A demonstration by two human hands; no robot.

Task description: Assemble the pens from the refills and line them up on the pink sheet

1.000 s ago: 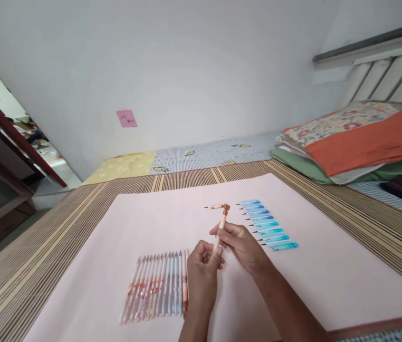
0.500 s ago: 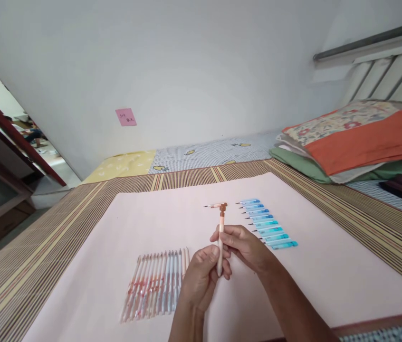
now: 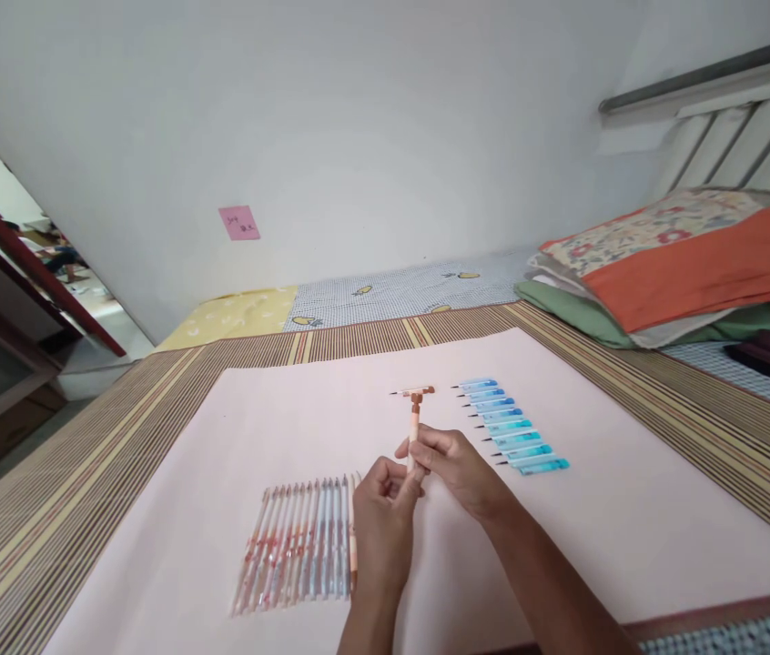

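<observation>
Between my two hands a pale peach pen [image 3: 415,426] with a brown top stands nearly upright. My right hand [image 3: 459,468] pinches its barrel with thumb and fingers. My left hand [image 3: 386,514] is closed around its lower end, which the fingers hide. Just behind the brown top lies a short peach-and-brown pen refill [image 3: 404,392] with a dark tip. To the right, several blue and turquoise refills [image 3: 504,425] lie in a slanting column, dark tips to the left. Left of my hands, several pale, clear-barrelled pens [image 3: 296,543] lie side by side; my left hand partly covers the row's right end.
A pale pink sheet [image 3: 221,446] lies beneath everything on a striped mat [image 3: 173,391]. Folded orange and floral cloths [image 3: 705,255] are piled at the right, near a radiator [image 3: 746,146]. A pink note [image 3: 239,223] sticks to the wall. Through the doorway at left, a person is partly visible.
My left hand has turned and moved up the pen, now covering its lower end. The pen and my right hand have shifted slightly left, and the brown top sits a little lower.
</observation>
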